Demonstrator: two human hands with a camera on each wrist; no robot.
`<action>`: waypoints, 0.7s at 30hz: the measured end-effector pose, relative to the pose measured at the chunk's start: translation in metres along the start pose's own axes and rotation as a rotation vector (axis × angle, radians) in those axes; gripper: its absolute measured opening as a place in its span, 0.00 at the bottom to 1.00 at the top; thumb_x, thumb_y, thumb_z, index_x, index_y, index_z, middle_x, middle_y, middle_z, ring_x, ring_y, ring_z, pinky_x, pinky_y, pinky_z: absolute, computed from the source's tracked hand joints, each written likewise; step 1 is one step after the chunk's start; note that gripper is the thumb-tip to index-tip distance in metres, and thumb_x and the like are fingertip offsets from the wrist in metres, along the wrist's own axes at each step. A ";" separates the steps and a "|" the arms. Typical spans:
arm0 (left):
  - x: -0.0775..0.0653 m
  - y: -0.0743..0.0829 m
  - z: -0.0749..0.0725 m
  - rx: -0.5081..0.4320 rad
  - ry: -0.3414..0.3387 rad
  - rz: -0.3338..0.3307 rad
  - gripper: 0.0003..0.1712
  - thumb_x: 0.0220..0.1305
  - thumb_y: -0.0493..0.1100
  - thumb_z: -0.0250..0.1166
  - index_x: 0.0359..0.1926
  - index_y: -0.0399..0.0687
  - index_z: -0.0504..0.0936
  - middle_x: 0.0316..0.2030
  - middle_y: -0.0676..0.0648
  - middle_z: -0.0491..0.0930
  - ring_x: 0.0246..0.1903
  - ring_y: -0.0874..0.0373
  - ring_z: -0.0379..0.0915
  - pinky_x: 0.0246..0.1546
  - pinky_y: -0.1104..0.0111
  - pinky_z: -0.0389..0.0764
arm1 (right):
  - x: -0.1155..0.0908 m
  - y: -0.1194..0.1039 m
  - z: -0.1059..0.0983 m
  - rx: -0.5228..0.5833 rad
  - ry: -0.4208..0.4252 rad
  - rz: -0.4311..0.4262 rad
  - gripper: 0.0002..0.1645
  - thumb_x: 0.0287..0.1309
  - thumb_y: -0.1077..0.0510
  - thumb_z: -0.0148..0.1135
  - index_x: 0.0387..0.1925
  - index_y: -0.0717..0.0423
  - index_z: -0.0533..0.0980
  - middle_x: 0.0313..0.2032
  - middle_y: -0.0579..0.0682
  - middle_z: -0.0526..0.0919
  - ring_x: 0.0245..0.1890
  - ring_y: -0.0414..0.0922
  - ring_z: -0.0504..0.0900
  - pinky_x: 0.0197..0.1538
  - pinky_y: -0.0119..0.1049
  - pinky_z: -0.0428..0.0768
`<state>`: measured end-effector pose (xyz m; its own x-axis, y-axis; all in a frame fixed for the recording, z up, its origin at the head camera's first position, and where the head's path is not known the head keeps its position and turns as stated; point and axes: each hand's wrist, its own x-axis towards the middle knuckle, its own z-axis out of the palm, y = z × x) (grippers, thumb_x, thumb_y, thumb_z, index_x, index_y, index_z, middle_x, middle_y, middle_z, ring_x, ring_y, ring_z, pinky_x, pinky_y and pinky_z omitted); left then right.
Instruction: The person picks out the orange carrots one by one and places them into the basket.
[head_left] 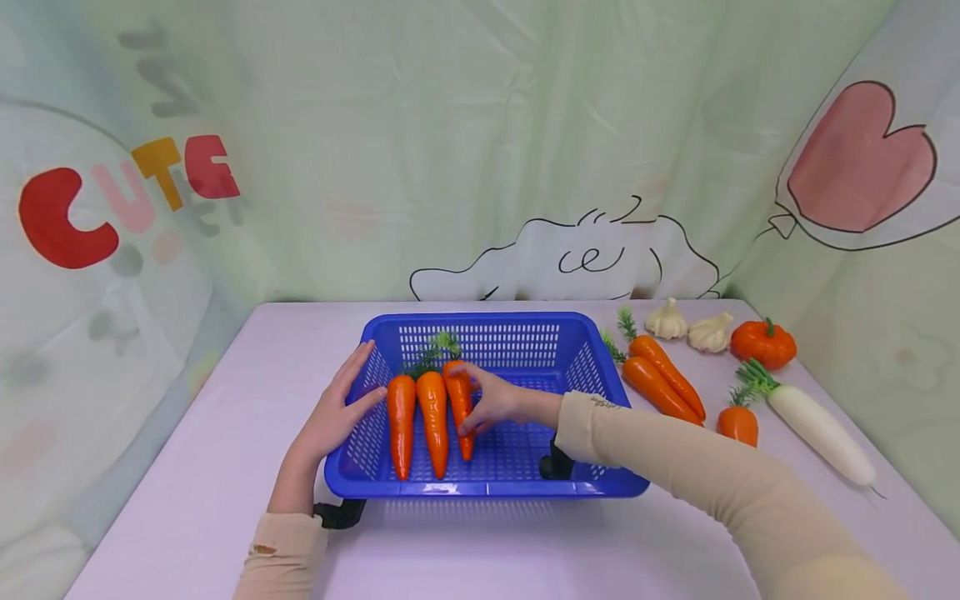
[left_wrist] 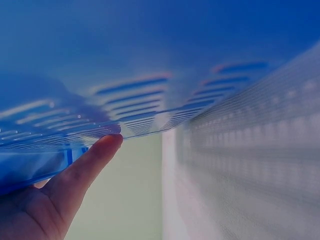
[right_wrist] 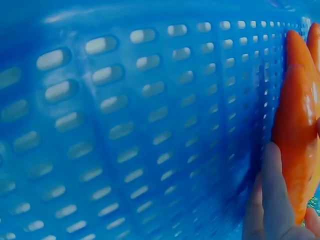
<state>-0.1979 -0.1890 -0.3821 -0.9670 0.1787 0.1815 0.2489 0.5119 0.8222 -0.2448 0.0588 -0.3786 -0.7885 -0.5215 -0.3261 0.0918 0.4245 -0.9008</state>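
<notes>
Inside a blue plastic basket (head_left: 487, 490), three orange carrots lie side by side, tops toward the back. My right hand (head_left: 491, 400) reaches in and grips the rightmost carrot (head_left: 459, 396), thumb and fingers at its sides. The middle carrot (head_left: 432, 425) and the left carrot (head_left: 402, 429) lie just left of it. With its thumb over the rim and its fingers outside, my left hand (head_left: 337, 408) holds the basket's left side. In the left wrist view, a finger (left_wrist: 92, 165) touches the slotted wall. The right wrist view shows fingers (right_wrist: 276, 195) against an orange carrot (right_wrist: 295, 135).
Right of the basket lie two long carrots (head_left: 660, 390), a short carrot (head_left: 738, 425) and a white radish (head_left: 821, 429). Two garlic bulbs (head_left: 666, 320) and an orange pumpkin (head_left: 763, 343) stand behind them. A printed curtain (head_left: 450, 167) hangs behind the white table (head_left: 225, 417).
</notes>
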 end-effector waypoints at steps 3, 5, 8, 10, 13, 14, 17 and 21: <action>0.000 0.000 0.000 -0.002 -0.004 -0.007 0.41 0.62 0.47 0.57 0.71 0.55 0.47 0.70 0.43 0.42 0.68 0.41 0.38 0.56 0.37 0.51 | 0.001 0.002 0.001 -0.021 -0.009 0.014 0.48 0.36 0.79 0.66 0.60 0.53 0.59 0.54 0.65 0.60 0.34 0.52 0.77 0.36 0.48 0.81; 0.000 0.000 0.000 -0.001 -0.005 -0.012 0.40 0.62 0.48 0.57 0.71 0.55 0.47 0.70 0.43 0.42 0.68 0.42 0.37 0.56 0.36 0.51 | 0.001 0.003 0.001 -0.026 -0.017 0.026 0.48 0.37 0.79 0.66 0.61 0.53 0.59 0.54 0.65 0.59 0.34 0.52 0.77 0.35 0.48 0.81; 0.000 0.000 0.000 0.004 -0.008 -0.019 0.40 0.63 0.48 0.57 0.71 0.56 0.47 0.70 0.44 0.42 0.68 0.42 0.37 0.56 0.37 0.50 | 0.001 0.002 -0.001 -0.016 -0.025 0.056 0.48 0.38 0.78 0.66 0.61 0.51 0.59 0.55 0.64 0.58 0.34 0.52 0.77 0.36 0.48 0.81; 0.000 -0.001 0.000 0.004 -0.012 -0.022 0.40 0.63 0.48 0.57 0.71 0.56 0.47 0.71 0.44 0.42 0.68 0.43 0.37 0.57 0.37 0.50 | 0.001 0.001 -0.002 -0.010 -0.036 0.070 0.49 0.38 0.78 0.66 0.62 0.51 0.59 0.56 0.64 0.57 0.35 0.52 0.77 0.37 0.48 0.81; 0.001 -0.001 0.000 0.007 -0.015 -0.024 0.41 0.63 0.48 0.57 0.71 0.56 0.47 0.71 0.44 0.42 0.68 0.42 0.37 0.57 0.36 0.50 | -0.001 -0.002 -0.005 -0.009 -0.040 0.070 0.50 0.37 0.78 0.67 0.63 0.52 0.58 0.56 0.64 0.56 0.36 0.53 0.77 0.38 0.48 0.81; 0.001 -0.001 0.000 0.009 -0.014 -0.025 0.41 0.62 0.48 0.57 0.71 0.56 0.47 0.71 0.44 0.42 0.68 0.42 0.37 0.57 0.36 0.50 | -0.002 -0.002 -0.006 -0.014 -0.039 0.063 0.50 0.37 0.77 0.67 0.63 0.52 0.58 0.57 0.65 0.56 0.37 0.53 0.77 0.39 0.48 0.81; 0.002 -0.001 -0.001 0.012 -0.013 -0.026 0.41 0.63 0.48 0.57 0.71 0.56 0.47 0.71 0.44 0.41 0.68 0.42 0.37 0.56 0.36 0.50 | -0.005 -0.006 -0.009 -0.021 -0.022 0.050 0.50 0.39 0.75 0.68 0.64 0.52 0.58 0.58 0.65 0.55 0.41 0.54 0.75 0.41 0.48 0.80; 0.000 0.000 -0.001 0.012 -0.020 -0.028 0.40 0.63 0.49 0.56 0.71 0.58 0.46 0.71 0.44 0.41 0.68 0.42 0.37 0.56 0.36 0.50 | -0.008 -0.008 -0.014 -0.020 -0.003 0.047 0.46 0.44 0.68 0.69 0.64 0.51 0.58 0.60 0.65 0.56 0.47 0.57 0.74 0.44 0.49 0.79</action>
<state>-0.1980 -0.1899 -0.3820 -0.9723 0.1812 0.1477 0.2228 0.5269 0.8202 -0.2472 0.0699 -0.3648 -0.7816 -0.5029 -0.3690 0.1164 0.4636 -0.8783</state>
